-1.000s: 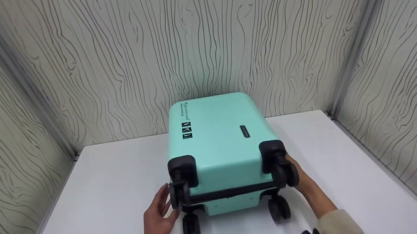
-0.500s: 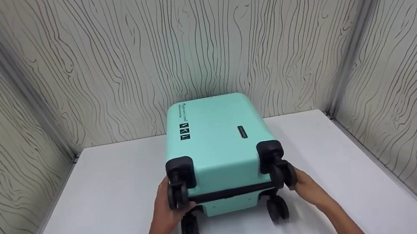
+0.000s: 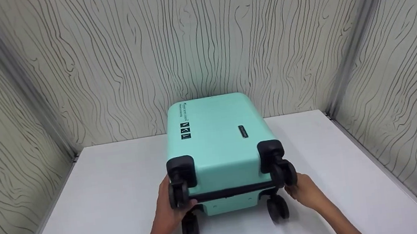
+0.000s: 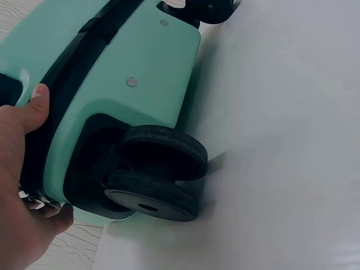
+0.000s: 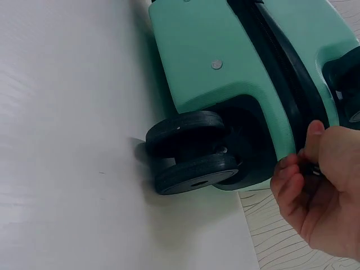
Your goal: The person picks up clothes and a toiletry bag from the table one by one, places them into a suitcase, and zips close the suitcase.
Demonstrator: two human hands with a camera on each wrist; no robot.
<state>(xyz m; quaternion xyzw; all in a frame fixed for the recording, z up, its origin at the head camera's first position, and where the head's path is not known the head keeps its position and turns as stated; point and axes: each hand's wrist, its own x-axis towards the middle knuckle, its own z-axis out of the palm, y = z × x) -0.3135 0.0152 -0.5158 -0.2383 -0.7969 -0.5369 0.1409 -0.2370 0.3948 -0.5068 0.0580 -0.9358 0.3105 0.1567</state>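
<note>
A mint-green hard-shell suitcase [image 3: 217, 131] lies flat on the white table, its wheeled end toward me. Black spinner wheels [image 5: 191, 149] stick out at its corners, and a black zipper band [image 4: 76, 64] runs around the side between the two shells. My left hand [image 3: 167, 212] grips the near left corner, thumb [image 4: 38, 107] on the zipper band and fingers around the side, partly hidden by a wheel. At the near right corner, my right hand [image 5: 329, 185] has its fingers curled at the zipper band, pinching a small dark zipper pull [image 5: 310, 169] mostly covered by the fingers.
The white table [image 3: 118, 180] extends on both sides of the suitcase. Wood-grain patterned panels [image 3: 200, 36] enclose it at the back, left and right, with grey metal posts [image 3: 359, 39] at the corners. The suitcase's far end stands close to the back panel.
My left hand has closed in on the left corner, its thumb now on the zipper band. The right hand has come back along the right side toward me, fingers curling. The suitcase stays put.
</note>
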